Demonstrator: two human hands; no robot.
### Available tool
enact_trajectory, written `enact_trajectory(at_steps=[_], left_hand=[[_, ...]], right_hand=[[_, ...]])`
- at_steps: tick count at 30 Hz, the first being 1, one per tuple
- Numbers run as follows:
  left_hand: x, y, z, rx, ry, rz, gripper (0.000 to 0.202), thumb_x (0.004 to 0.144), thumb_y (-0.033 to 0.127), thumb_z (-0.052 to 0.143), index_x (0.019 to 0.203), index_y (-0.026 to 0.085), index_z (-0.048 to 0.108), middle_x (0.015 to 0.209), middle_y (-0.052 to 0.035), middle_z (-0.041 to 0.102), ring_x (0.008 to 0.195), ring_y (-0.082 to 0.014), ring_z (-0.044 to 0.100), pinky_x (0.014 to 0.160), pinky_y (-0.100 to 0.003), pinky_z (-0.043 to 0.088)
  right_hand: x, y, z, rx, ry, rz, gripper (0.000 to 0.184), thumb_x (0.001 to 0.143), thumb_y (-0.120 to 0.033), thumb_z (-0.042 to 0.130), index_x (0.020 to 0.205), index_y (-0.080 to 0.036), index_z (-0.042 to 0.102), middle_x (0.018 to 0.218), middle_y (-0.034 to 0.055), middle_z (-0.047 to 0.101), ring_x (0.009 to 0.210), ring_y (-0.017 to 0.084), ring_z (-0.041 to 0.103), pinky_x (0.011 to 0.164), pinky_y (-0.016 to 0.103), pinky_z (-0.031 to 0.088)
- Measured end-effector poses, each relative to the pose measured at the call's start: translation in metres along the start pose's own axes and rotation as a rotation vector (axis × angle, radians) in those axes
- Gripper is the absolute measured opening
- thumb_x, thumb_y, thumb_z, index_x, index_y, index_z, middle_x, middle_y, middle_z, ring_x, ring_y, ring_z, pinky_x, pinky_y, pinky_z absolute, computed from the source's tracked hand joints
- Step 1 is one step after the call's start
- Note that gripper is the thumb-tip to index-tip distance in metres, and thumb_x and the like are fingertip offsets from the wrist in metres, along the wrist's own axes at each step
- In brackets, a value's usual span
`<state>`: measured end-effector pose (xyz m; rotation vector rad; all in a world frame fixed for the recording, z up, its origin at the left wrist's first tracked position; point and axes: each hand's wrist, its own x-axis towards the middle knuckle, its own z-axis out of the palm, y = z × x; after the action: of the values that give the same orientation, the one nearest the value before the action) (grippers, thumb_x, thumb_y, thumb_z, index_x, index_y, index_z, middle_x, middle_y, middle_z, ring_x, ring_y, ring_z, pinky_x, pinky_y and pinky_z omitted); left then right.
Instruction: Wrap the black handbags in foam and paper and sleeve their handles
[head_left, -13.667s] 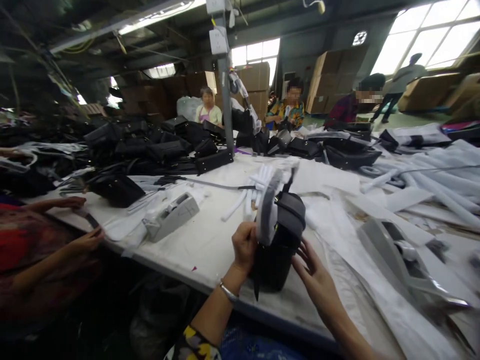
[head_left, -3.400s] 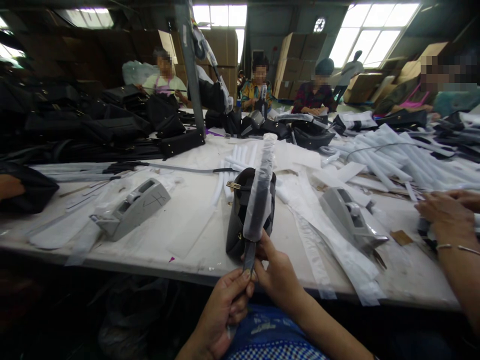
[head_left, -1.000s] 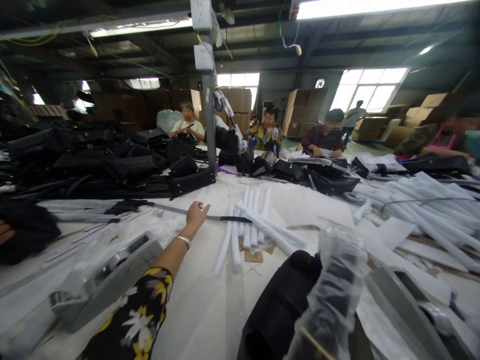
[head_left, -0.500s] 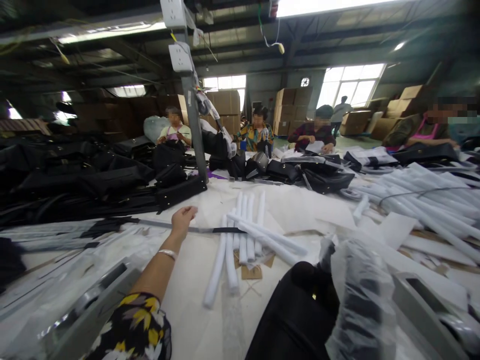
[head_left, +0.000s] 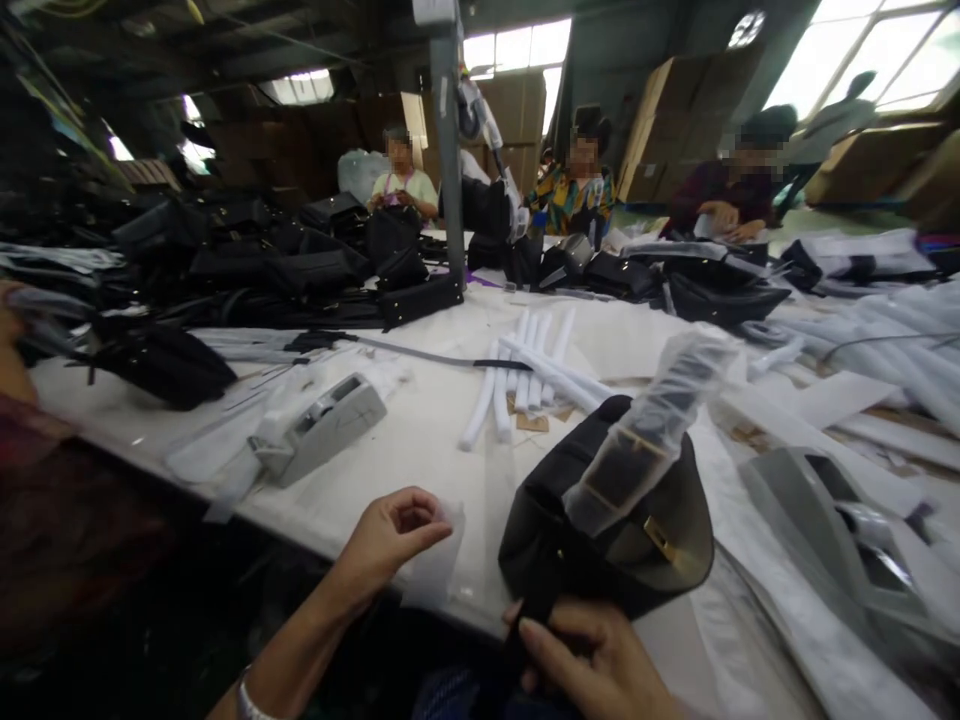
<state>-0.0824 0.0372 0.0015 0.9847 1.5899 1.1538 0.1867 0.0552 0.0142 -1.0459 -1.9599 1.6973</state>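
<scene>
In the lower middle of the head view my left hand (head_left: 397,535) is closed, thumb against fingertips, on a small piece of translucent film (head_left: 436,572) that hangs by the table edge. A black handbag (head_left: 536,510) stands on the table just right of it, its top open and a gold clasp on the front. Cloudy plastic wraps the bag's handle (head_left: 637,440), which points up and right. Below the bag, my right hand (head_left: 600,660) pinches a short black strap (head_left: 534,620) at the bag's near side.
Grey tape dispensers stand left (head_left: 330,430) and right (head_left: 810,520) of the bag. White foam tubes (head_left: 525,370) lie behind it. Black bags (head_left: 300,265) are piled at the back left, beside a metal post (head_left: 450,180). Co-workers sit across the table; another person's arm (head_left: 15,350) reaches in at left.
My view has swung left and down. My left hand has come back from over the table to beside the bag. The bag's open top and my right hand on its strap now show.
</scene>
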Motion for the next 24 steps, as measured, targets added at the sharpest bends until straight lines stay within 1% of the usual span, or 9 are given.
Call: enact_trajectory(at_steps=[2, 5, 7, 10, 12, 14, 16, 21, 24], left_hand=[[-0.026, -0.015, 0.001, 0.032, 0.012, -0.008, 0.028, 0.066, 0.034, 0.083, 0.079, 0.017, 0.066, 0.073, -0.0005, 0.069, 0.07, -0.0149, 0.064, 0.066, -0.024, 0.048], [-0.057, -0.034, -0.001, 0.08, -0.005, -0.028, 0.028, 0.067, 0.032, 0.082, 0.085, 0.017, 0.066, 0.076, -0.0016, 0.069, 0.073, -0.0165, 0.065, 0.069, -0.026, 0.049], [-0.074, -0.042, -0.001, 0.079, -0.028, -0.05, 0.027, 0.068, 0.031, 0.081, 0.086, 0.017, 0.067, 0.078, -0.0025, 0.07, 0.075, -0.0175, 0.066, 0.072, -0.027, 0.05], [-0.091, -0.046, -0.001, 0.064, -0.046, -0.071, 0.025, 0.067, 0.029, 0.081, 0.085, 0.017, 0.069, 0.08, -0.0033, 0.072, 0.077, -0.0183, 0.067, 0.075, -0.029, 0.051], [-0.097, -0.045, -0.001, 0.065, -0.056, -0.079, 0.024, 0.067, 0.027, 0.081, 0.084, 0.017, 0.07, 0.08, -0.0033, 0.072, 0.076, -0.0181, 0.066, 0.075, -0.028, 0.052], [-0.101, -0.043, 0.0, 0.07, -0.067, -0.082, 0.023, 0.067, 0.027, 0.081, 0.084, 0.016, 0.07, 0.08, -0.0033, 0.072, 0.076, -0.0179, 0.066, 0.075, -0.029, 0.052], [-0.102, -0.041, 0.0, 0.073, -0.08, -0.082, 0.022, 0.068, 0.027, 0.08, 0.085, 0.016, 0.07, 0.08, -0.0034, 0.072, 0.076, -0.0179, 0.066, 0.076, -0.029, 0.052], [-0.1, -0.037, -0.001, 0.058, -0.112, -0.083, 0.02, 0.07, 0.025, 0.079, 0.085, 0.016, 0.07, 0.08, -0.0026, 0.072, 0.076, -0.017, 0.066, 0.075, -0.027, 0.051], [-0.098, -0.033, 0.0, 0.039, -0.125, -0.093, 0.02, 0.069, 0.023, 0.08, 0.087, 0.017, 0.071, 0.08, -0.002, 0.074, 0.076, -0.0167, 0.067, 0.073, -0.026, 0.051]], right_hand=[[0.002, 0.0, 0.002, 0.116, -0.011, 0.036, 0.048, 0.092, -0.057, 0.056, 0.073, -0.018, 0.075, 0.067, 0.0056, 0.072, 0.064, 0.021, 0.065, 0.06, 0.028, 0.047], [0.003, -0.001, 0.006, 0.254, 0.001, 0.055, 0.043, 0.09, -0.056, 0.061, 0.089, -0.017, 0.077, 0.068, 0.0061, 0.071, 0.063, 0.019, 0.062, 0.061, 0.028, 0.047], [0.003, -0.001, 0.01, 0.3, 0.037, 0.036, 0.041, 0.09, -0.054, 0.063, 0.099, -0.017, 0.077, 0.069, 0.0059, 0.071, 0.064, 0.019, 0.061, 0.064, 0.029, 0.048], [0.005, -0.001, 0.017, 0.314, 0.124, -0.017, 0.04, 0.091, -0.052, 0.063, 0.106, -0.017, 0.076, 0.071, 0.0054, 0.071, 0.065, 0.019, 0.061, 0.066, 0.03, 0.05], [0.008, -0.002, 0.022, 0.293, 0.176, -0.054, 0.037, 0.092, -0.05, 0.062, 0.102, -0.017, 0.077, 0.071, 0.0046, 0.071, 0.066, 0.019, 0.062, 0.071, 0.031, 0.051], [0.011, -0.003, 0.026, 0.252, 0.206, -0.077, 0.035, 0.093, -0.049, 0.062, 0.091, -0.018, 0.078, 0.07, 0.0044, 0.07, 0.069, 0.019, 0.063, 0.076, 0.031, 0.051], [0.014, -0.004, 0.028, 0.215, 0.221, -0.085, 0.037, 0.093, -0.05, 0.062, 0.081, -0.018, 0.077, 0.07, 0.0046, 0.07, 0.068, 0.019, 0.063, 0.075, 0.031, 0.051], [0.015, -0.005, 0.029, 0.16, 0.218, -0.081, 0.037, 0.092, -0.05, 0.061, 0.082, -0.018, 0.076, 0.073, 0.006, 0.072, 0.066, 0.019, 0.062, 0.068, 0.03, 0.05], [0.014, -0.006, 0.03, 0.128, 0.203, -0.077, 0.038, 0.093, -0.05, 0.061, 0.086, -0.017, 0.077, 0.077, 0.007, 0.073, 0.064, 0.019, 0.061, 0.064, 0.029, 0.049]])
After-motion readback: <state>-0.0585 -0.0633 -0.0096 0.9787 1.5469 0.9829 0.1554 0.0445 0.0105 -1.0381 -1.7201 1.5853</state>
